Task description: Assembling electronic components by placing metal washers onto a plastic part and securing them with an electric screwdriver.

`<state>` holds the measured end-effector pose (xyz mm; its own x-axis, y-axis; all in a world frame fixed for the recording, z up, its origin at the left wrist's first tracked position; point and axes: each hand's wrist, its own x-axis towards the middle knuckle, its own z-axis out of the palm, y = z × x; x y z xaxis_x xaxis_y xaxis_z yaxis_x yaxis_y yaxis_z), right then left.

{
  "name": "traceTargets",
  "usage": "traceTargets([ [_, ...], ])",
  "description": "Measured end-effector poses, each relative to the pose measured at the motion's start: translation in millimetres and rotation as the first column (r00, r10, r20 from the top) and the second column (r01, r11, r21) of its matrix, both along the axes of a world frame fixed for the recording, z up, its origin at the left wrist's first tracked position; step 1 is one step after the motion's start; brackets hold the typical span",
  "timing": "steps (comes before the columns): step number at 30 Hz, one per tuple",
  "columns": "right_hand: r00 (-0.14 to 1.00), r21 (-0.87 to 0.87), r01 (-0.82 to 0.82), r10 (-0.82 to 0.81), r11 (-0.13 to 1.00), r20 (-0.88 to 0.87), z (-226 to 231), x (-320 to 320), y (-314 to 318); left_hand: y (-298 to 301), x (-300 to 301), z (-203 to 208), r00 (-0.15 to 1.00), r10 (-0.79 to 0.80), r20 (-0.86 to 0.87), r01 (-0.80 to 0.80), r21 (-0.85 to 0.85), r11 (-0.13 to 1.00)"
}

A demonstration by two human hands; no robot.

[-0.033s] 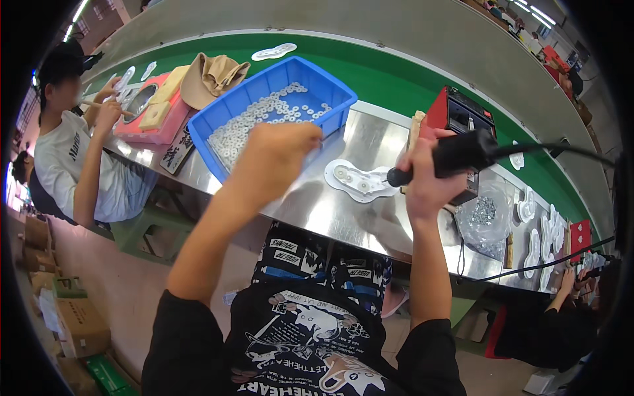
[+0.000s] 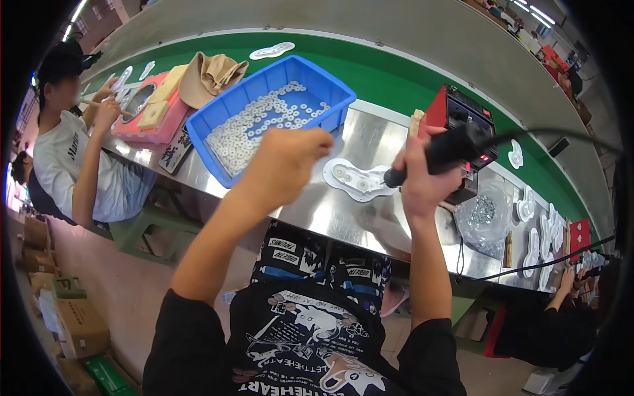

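My right hand (image 2: 426,181) is wrapped round a black electric screwdriver (image 2: 456,150). The tool points left, and its tip is at the right end of a white wavy-edged plastic part (image 2: 356,179) lying on the metal bench; whether it touches cannot be made out. Round pieces sit in that part. My left hand (image 2: 287,162) hovers over the near right rim of a blue bin (image 2: 323,82), its fingers pinched together. Anything between those fingertips is too small or hidden to name. Many small white rings (image 2: 247,129) lie inside the bin.
A red and black box (image 2: 465,122) stands behind the screwdriver, whose cable runs right. A clear bag of metal screws (image 2: 485,211) and more white parts (image 2: 531,251) lie to the right. A tan cap (image 2: 211,79) and a co-worker (image 2: 82,155) are at left.
My left hand has shifted right, from above the bin toward the white part. The screwdriver has moved slightly left, and a red display now shows on the box behind it.
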<state>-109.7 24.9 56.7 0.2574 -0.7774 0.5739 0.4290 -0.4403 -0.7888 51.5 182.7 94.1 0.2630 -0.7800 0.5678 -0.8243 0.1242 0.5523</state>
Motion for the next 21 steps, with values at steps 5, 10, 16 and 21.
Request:
traceTargets([
  [5, 0.982, 0.122, -0.177, 0.168, 0.977, 0.088, 7, 2, 8, -27, -18, -33, 0.994, -0.073, -0.078, 0.082, 0.131, 0.988],
  [10, 0.974, 0.086, -0.067, 0.047, 0.994, 0.222, 25, -8, 6, -43, -22, -47, 0.973, -0.188, -0.133, 0.212, 0.204, 0.956],
  [16, 0.947, -0.003, 0.112, -0.106, 0.994, 0.303, 23, -18, -6, -72, -32, -62, 0.965, -0.258, 0.046, 0.219, 0.395, 0.892],
  [21, 0.954, -0.026, 0.135, -0.123, 0.99, 0.275, 19, -16, -6, -75, -37, -65, 0.962, -0.254, 0.105, 0.188, 0.423, 0.886],
])
